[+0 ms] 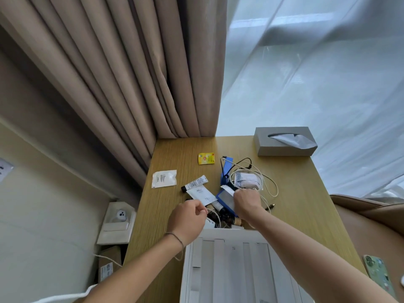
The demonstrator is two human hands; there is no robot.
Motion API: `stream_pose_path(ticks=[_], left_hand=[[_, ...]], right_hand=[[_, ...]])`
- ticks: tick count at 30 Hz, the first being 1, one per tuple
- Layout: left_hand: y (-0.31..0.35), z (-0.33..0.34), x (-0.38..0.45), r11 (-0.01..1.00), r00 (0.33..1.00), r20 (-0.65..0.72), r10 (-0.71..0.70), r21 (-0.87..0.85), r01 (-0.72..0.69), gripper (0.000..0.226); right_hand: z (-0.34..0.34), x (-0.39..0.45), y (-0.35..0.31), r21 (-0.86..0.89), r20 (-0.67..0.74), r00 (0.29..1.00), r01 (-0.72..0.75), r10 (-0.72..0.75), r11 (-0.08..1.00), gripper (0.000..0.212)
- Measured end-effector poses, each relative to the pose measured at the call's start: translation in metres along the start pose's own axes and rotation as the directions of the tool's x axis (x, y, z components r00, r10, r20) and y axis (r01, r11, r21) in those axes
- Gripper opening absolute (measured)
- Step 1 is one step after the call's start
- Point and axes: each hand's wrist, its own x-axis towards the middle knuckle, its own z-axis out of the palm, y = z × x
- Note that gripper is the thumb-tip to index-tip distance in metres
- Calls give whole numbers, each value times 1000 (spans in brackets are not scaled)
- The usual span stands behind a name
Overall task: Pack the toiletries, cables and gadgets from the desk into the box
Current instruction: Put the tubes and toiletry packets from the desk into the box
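A white box (pixel 229 265) lies at the desk's near edge, its lid facing up. Beyond it sits a pile: small dark bottles (pixel 220 212), a white tube with a black cap (pixel 194 183), a flat white packet (pixel 202 194), a blue holder (pixel 226 171), a white pouch (pixel 247 180) and pale cables (pixel 270 184). My left hand (pixel 188 219) is closed on a thin white cable beside the bottles. My right hand (pixel 247 202) is closed on a white-and-grey packet (pixel 227 194) at the blue holder's near end.
A white sachet (pixel 164 178) and a yellow tea bag (pixel 206 158) lie apart on the wooden desk (pixel 306 215). A grey tissue box (pixel 284 141) stands at the back right. A phone (pixel 379 274) rests near the right edge. Curtains hang behind; a socket sits to the left.
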Motion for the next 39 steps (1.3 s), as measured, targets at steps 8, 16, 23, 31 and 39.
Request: stream_pose_path(ticks=[8, 16, 23, 31, 39], left_hand=[[-15, 5, 61, 994, 998, 61, -1, 111, -5, 19], [-38, 31, 114, 815, 943, 290, 164, 498, -295, 61], [-51, 43, 139, 461, 825, 481, 297, 684, -565, 70], [-54, 48, 151, 654, 840, 434, 325, 538, -532, 37], [-46, 56, 150, 756, 857, 429, 287, 448, -477, 33]], right_hand=[[-31, -18, 16, 374, -114, 992, -8, 54, 927, 10], [-74, -75, 21, 957, -130, 974, 74, 187, 279, 12], [-94, -115, 14, 990, -105, 954, 128, 281, -64, 21], [-74, -142, 0, 979, -31, 967, 81, 254, -190, 23], [-34, -167, -2, 971, 74, 961, -7, 268, -241, 25]])
